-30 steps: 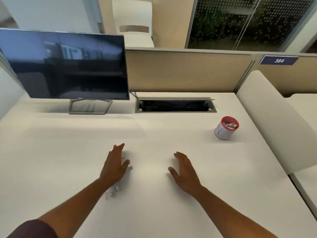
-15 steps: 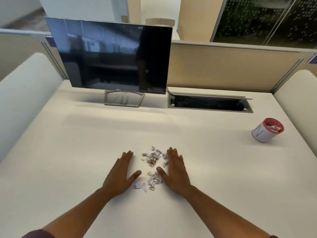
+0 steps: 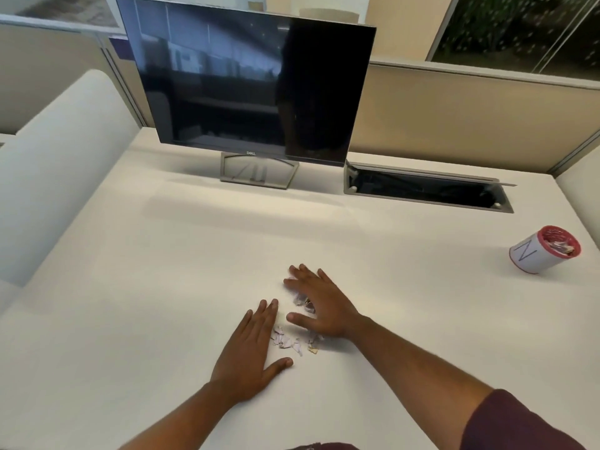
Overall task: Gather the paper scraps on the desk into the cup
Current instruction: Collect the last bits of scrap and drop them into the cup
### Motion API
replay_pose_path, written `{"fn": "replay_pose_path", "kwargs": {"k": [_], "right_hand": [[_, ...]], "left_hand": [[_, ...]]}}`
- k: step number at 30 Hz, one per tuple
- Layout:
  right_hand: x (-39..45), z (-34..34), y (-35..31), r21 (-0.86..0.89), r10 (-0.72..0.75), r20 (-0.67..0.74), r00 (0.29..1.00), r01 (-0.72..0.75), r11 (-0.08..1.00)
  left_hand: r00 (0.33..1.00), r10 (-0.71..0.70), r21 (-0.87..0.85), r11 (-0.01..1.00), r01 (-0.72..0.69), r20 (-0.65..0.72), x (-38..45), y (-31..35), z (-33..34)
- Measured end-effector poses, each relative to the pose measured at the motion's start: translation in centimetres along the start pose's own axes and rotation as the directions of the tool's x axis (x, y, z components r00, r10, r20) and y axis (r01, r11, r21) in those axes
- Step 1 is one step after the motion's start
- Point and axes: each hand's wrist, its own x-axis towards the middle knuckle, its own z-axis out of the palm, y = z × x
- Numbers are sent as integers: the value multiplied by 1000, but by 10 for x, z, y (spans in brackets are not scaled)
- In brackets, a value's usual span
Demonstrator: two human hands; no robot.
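Several small paper scraps (image 3: 293, 342) lie on the white desk (image 3: 146, 287) between my two hands. My left hand (image 3: 253, 349) lies flat on the desk, fingers straight, just left of the scraps. My right hand (image 3: 319, 302) is spread flat over the far part of the pile, covering some scraps; a few show under its palm (image 3: 303, 302). A white cup with a red rim (image 3: 540, 254) stands far to the right, apart from both hands, with scraps inside it.
A dark monitor (image 3: 250, 92) on a metal stand (image 3: 258, 172) is at the back of the desk. An open cable tray (image 3: 425, 191) is sunk into the desk behind the cup. White padded dividers (image 3: 55, 164) flank the desk.
My right hand slid left and forward over the top of the pile, so the scraps are bunched closer together. The view has tilted lower and shifted left.
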Motion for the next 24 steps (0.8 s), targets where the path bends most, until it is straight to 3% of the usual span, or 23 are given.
{"fn": "replay_pose_path", "kwargs": {"k": [7,10,14,18,24], "right_hand": [[-62,17,-16,23,-117,24,993,116,993],[-87,21,-20,134,0,-103,995,14,991],[-126,42,-19,-88,242,-277,930,-275,957],[-135,63,-29,-228,311,-249,917,-368,902],[-92,55,-37,-235,292,-136,947,-318,919]], "left_hand": [[994,86,135,986,-93,62,-4,5,2],[990,121,114,985,-128,68,-8,13,4],[1000,-7,102,995,5,24,-22,20,8],[987,-160,146,977,155,28,-24,26,14],[991,-84,103,992,74,99,13,29,11]]}}
